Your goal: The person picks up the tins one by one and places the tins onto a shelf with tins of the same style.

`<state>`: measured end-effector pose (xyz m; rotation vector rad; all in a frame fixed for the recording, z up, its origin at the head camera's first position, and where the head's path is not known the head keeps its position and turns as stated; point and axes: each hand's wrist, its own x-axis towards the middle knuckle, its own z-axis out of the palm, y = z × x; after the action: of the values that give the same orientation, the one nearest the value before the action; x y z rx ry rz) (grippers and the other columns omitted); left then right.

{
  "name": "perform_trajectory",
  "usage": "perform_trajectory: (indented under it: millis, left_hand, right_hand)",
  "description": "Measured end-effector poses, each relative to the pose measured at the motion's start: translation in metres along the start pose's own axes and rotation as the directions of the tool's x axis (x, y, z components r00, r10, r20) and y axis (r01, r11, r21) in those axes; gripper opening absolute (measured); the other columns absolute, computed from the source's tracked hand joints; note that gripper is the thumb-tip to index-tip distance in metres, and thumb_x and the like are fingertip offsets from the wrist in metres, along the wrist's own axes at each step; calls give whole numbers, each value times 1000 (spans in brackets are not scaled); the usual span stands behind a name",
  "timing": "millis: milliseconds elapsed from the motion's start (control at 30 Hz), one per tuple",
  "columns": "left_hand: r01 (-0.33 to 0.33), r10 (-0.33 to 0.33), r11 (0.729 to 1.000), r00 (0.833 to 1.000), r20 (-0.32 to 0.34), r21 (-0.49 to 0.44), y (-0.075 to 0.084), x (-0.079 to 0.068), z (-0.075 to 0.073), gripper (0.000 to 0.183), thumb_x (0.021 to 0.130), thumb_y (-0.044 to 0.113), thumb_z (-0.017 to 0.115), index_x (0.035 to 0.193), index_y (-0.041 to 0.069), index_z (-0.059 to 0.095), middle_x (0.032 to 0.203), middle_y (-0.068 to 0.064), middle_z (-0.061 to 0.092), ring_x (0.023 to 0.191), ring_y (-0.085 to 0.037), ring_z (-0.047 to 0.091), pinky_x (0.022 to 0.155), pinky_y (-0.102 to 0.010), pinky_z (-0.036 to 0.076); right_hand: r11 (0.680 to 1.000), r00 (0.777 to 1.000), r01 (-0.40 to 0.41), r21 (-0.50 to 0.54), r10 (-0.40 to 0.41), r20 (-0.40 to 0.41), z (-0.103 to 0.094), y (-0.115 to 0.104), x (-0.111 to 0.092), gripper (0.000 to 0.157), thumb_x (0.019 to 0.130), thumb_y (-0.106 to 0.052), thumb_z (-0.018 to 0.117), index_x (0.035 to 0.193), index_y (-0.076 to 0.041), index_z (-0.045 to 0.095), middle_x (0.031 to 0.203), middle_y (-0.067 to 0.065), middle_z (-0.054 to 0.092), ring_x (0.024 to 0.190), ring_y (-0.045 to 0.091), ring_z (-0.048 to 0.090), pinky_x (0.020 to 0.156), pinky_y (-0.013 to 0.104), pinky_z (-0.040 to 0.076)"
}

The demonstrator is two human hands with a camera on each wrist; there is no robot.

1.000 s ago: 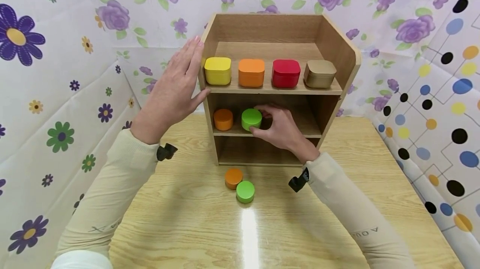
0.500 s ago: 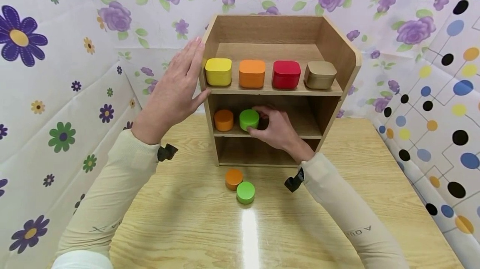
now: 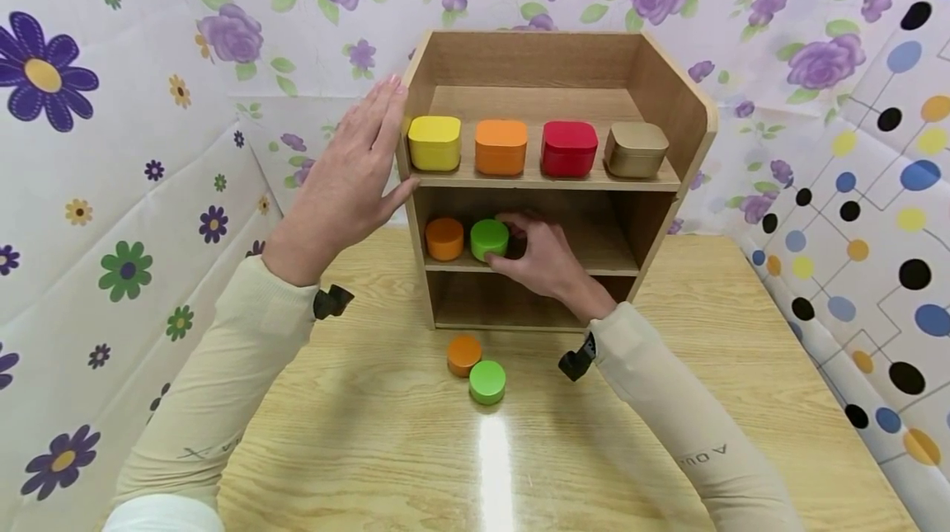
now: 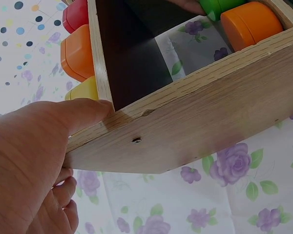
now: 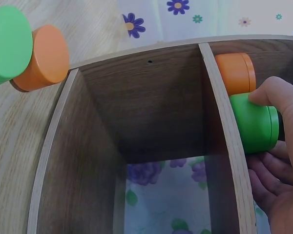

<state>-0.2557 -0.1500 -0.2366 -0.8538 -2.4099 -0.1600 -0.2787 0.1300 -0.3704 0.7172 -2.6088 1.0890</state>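
On the middle shelf, my right hand (image 3: 545, 256) pinches a round green tin (image 3: 489, 239) between thumb and fingers. The right wrist view shows the thumb on the side of this green tin (image 5: 254, 123) and the fingers beneath it. A round orange tin (image 3: 444, 238) stands just to its left, close beside it. My left hand (image 3: 345, 173) lies with straight fingers along the left side of the wooden shelf unit (image 3: 530, 58). Its thumb rests on the unit's front edge, beside the side panel (image 4: 185, 114) in the left wrist view.
A yellow box (image 3: 435, 143), an orange box (image 3: 500, 148), a red box (image 3: 569, 149) and a gold box (image 3: 636, 150) line the top shelf. Another orange tin (image 3: 464, 355) and another green tin (image 3: 487, 383) stand on the table (image 3: 371, 449) in front.
My right hand has slid the green tin a little to the left along the middle shelf, closer to the orange tin. My left hand stays at the unit's side.
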Motion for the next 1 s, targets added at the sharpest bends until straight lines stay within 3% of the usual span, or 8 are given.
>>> perform_trajectory:
  millis: [267, 667, 1000]
  left_hand:
    - [-19, 19, 1000, 999, -26, -11, 1, 1, 1, 98, 97, 20, 76, 167, -6, 12, 176, -24, 15, 165, -38, 16, 137, -48, 15]
    - [-17, 17, 1000, 1000, -24, -9, 1, 1, 0, 99, 98, 20, 76, 167, -5, 11, 177, -23, 14, 165, -37, 16, 137, -50, 16]
    - [-3, 3, 1000, 1000, -3, -10, 0, 0, 0, 98, 99, 21, 75, 168, -4, 9, 177, -22, 13, 166, -37, 14, 137, -49, 14]
  right_hand:
    - [1000, 1000, 12, -14, -12, 1, -8, -3, -5, 61, 89, -26, 84, 141, -4, 63, 135, 13, 71, 119, 31, 72, 106, 47, 59]
    - [986, 989, 100, -135, -113, -93, -29, -8, -25, 67, 86, -27, 87, 141, 3, 63, 134, 20, 71, 123, 36, 67, 108, 52, 56]
    - [984, 984, 152, -89, -159, -80, -38, -14, -54, 65, 86, -27, 89, 140, 0, 64, 137, 18, 69, 123, 34, 68, 105, 52, 58]
